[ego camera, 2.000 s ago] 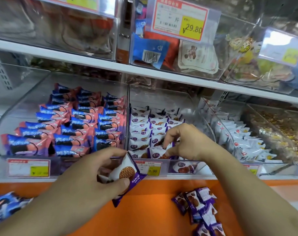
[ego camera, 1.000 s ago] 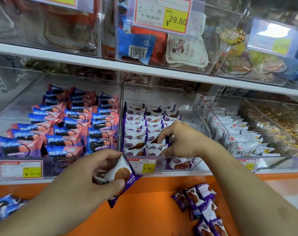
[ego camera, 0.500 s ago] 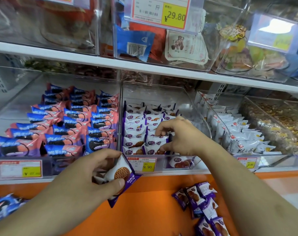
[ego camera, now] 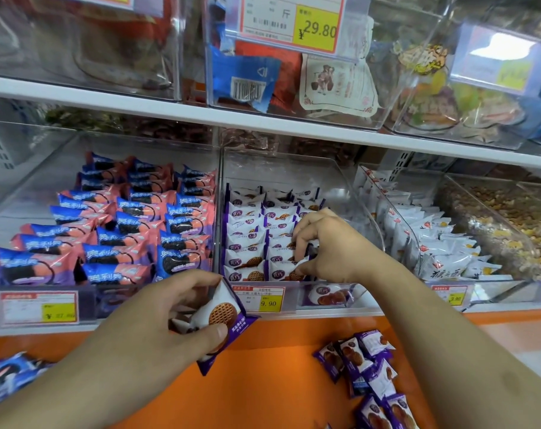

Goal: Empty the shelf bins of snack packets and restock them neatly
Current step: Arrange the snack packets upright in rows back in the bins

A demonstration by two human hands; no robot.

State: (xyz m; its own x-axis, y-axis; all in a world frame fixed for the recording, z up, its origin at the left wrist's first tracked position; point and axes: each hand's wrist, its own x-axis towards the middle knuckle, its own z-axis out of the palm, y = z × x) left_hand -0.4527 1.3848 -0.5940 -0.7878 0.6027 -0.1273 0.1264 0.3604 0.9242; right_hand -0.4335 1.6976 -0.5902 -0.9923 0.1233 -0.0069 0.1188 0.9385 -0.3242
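The middle clear shelf bin [ego camera: 340,181] holds neat rows of white-and-purple waffle snack packets [ego camera: 247,236]. My right hand [ego camera: 328,246] reaches into this bin, fingers curled down and pinching a packet in the right-hand row. My left hand [ego camera: 170,317] stays in front of the shelf edge and grips one or more of the same purple packets [ego camera: 222,317] between thumb and fingers. A loose pile of purple packets [ego camera: 365,363] lies on the orange ledge [ego camera: 278,382] below.
The left bin [ego camera: 31,168] is filled with blue-and-pink cookie packets [ego camera: 123,230]; more of them [ego camera: 9,373] lie at the lower left. White packets [ego camera: 433,243] fill the bin to the right, loose nuts [ego camera: 510,218] beyond. Upper-shelf bins and price tags [ego camera: 289,23] hang overhead.
My right hand has shifted slightly among the packets in the middle bin, staying at the right row. My left hand keeps holding its packet in the same place.
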